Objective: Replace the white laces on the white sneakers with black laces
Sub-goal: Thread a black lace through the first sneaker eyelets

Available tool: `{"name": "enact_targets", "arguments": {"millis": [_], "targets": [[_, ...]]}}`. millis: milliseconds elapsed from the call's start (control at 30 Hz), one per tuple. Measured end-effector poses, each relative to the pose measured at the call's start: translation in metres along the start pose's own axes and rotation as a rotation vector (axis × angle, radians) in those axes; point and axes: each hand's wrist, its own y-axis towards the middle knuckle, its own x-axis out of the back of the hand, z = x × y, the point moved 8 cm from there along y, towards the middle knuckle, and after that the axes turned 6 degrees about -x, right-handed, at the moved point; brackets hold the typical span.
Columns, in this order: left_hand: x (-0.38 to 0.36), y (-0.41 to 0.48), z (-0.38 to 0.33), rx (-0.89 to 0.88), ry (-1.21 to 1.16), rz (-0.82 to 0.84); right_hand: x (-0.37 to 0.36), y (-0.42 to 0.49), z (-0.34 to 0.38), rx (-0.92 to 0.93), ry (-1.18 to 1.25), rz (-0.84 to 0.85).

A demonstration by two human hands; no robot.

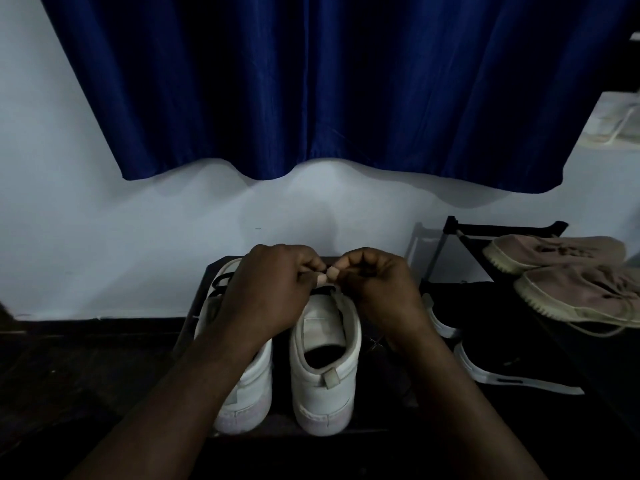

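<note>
1. One long deep-blue fabric curtain hangs over a pale painted wall and fills the upper half of the view.
2. Two beige canvas shoes with thick cream soles lie on a black metal rack at far right. Below them sits a pair of black shoes with white soles, near the sneakers but apart from them.
3. Two white leather high-top sneakers stand side by side on a dark low surface by the wall, heels towards the camera. The left sneaker shows black crossings near its toe. The right sneaker has a black run across its throat, and no white lace is in sight.
4. The left hand and right hand meet above the right sneaker's tongue. Each has its fingers curled, thumb and forefinger pinching.
5. The thin black fabric lace rises to that pinch, and its tip is almost hidden between the fingertips.
6. Risks, as I judge them:
   - The dim light and black-on-dark contrast could lead to a skipped eyelet or a twisted run.
   - A hard pull on one end could leave the two ends uneven.
   - A slipped pinch could drop the tip back inside the shoe.
   - The left forearm crosses over the left sneaker and could tip it.
</note>
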Motion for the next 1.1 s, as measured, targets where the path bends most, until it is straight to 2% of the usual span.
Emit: {"name": "enact_targets", "arguments": {"millis": [100,233,367,500,633,833,1100], "targets": [[-0.004,0.002,0.003,0.006,0.062,0.014,0.003,-0.003,0.003,-0.037,0.038,0.009],[-0.010,0.004,0.006,0.043,0.133,0.095,-0.006,-0.009,0.000,-0.107,-0.162,0.146],[-0.018,0.008,0.004,0.035,0.150,0.141,0.003,-0.012,-0.005,-0.143,-0.297,0.093],[-0.022,0.009,0.002,-0.008,0.184,0.140,0.013,-0.017,-0.003,-0.155,-0.232,0.040],[-0.022,0.009,-0.005,-0.078,0.271,0.106,0.017,-0.017,-0.012,-0.265,-0.118,0.010],[-0.022,0.008,-0.009,-0.126,0.271,0.118,0.017,-0.020,-0.017,-0.349,0.097,0.043],[-0.026,0.008,-0.013,-0.128,0.340,0.137,0.016,-0.021,-0.016,-0.375,0.142,0.089]]}}
